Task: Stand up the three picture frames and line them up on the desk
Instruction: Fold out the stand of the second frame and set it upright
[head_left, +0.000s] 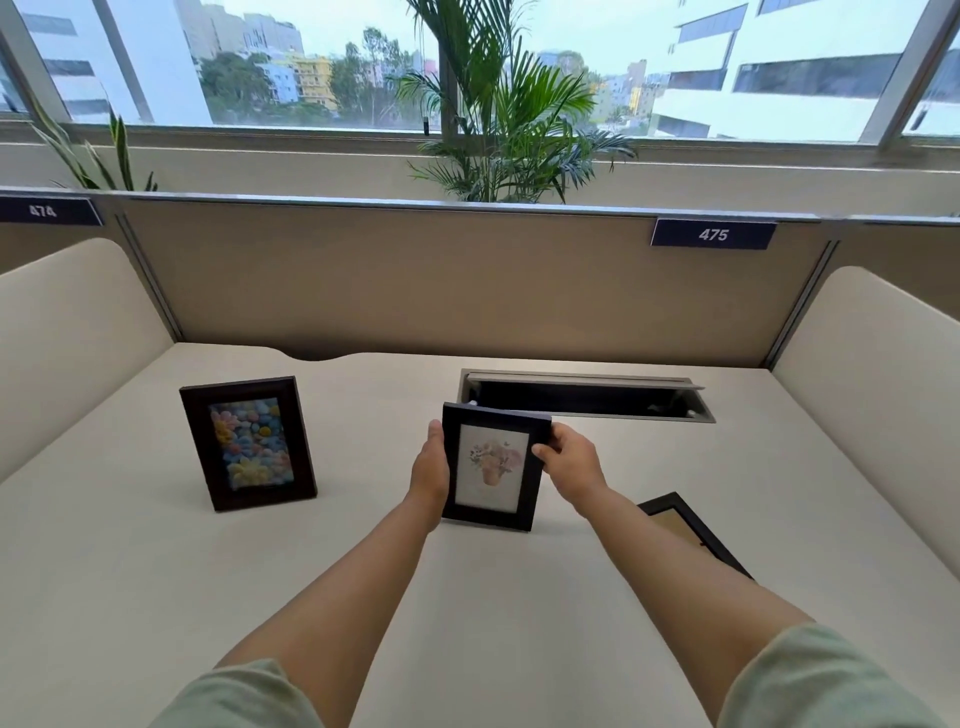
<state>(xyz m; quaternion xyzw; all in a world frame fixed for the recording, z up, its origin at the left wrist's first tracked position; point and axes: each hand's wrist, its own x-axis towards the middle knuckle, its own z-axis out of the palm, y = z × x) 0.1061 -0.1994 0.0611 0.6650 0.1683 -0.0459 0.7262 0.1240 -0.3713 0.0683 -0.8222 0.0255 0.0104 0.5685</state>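
Observation:
A dark frame with a colourful flower picture (249, 442) stands upright on the left of the desk (493, 597). At the middle, a black frame with a pink flower-pot picture (491, 467) is upright, its bottom edge at the desk surface. My left hand (430, 465) grips its left side and my right hand (569, 460) grips its right side near the top. A third black frame (693, 532) lies flat on the desk to the right, partly hidden behind my right forearm.
An open cable hatch (587, 397) is sunk into the desk just behind the middle frame. Beige partition panels enclose the desk at the back (467, 291), left and right. Plants stand behind the partition by the window.

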